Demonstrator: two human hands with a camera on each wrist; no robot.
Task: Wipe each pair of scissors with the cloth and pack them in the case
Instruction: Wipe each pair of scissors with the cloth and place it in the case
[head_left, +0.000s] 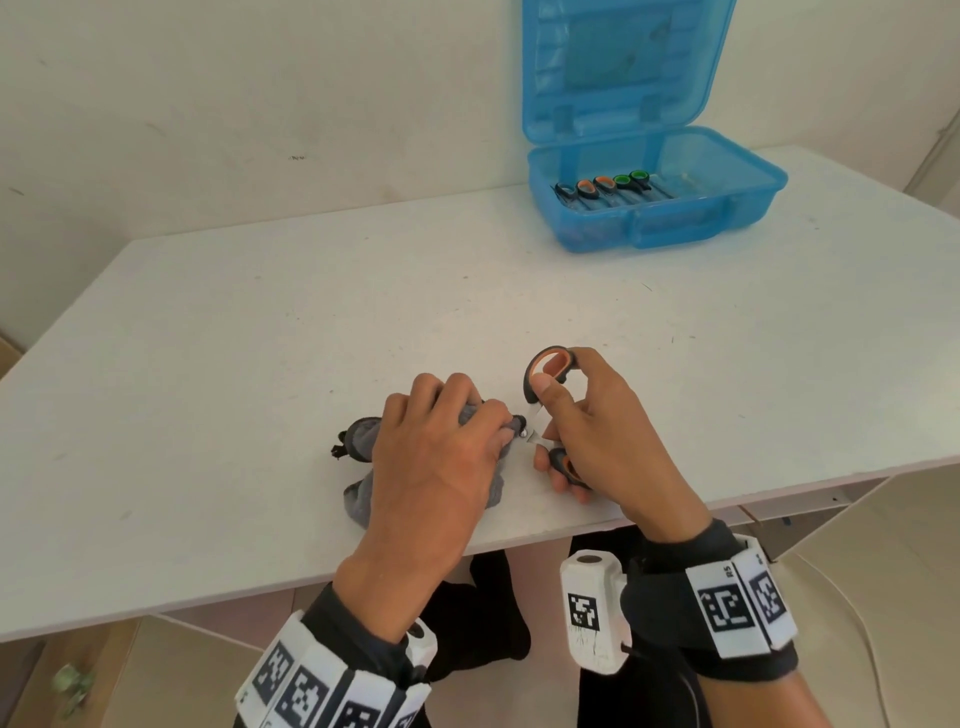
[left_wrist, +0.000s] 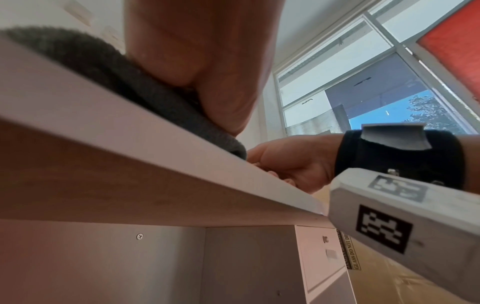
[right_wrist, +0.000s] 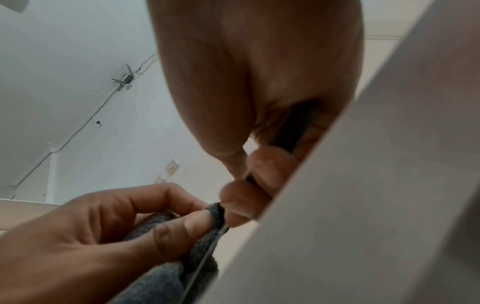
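We seem to be in a plain, sparsely furnished room, more a makeshift recording space than a home. A bare white counter (head_left: 260, 332) stands against scuffed white walls (head_left: 208, 104). From below we see a large metal-framed window (left_wrist: 363, 82), a wall-mounted router (right_wrist: 127, 78) trailing a loose cable, light switches (right_wrist: 172, 166), and a cardboard box (left_wrist: 389, 277) on the floor.

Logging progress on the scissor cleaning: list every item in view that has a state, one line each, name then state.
blue case: lid open and upright, on the table's far right.
packed scissors: lying in the case, side by side.
orange-handled scissors: opened, handles gripped by the right hand.
grey cloth: bunched, pinched round a blade by the left hand.
table: bears the case and cloth.
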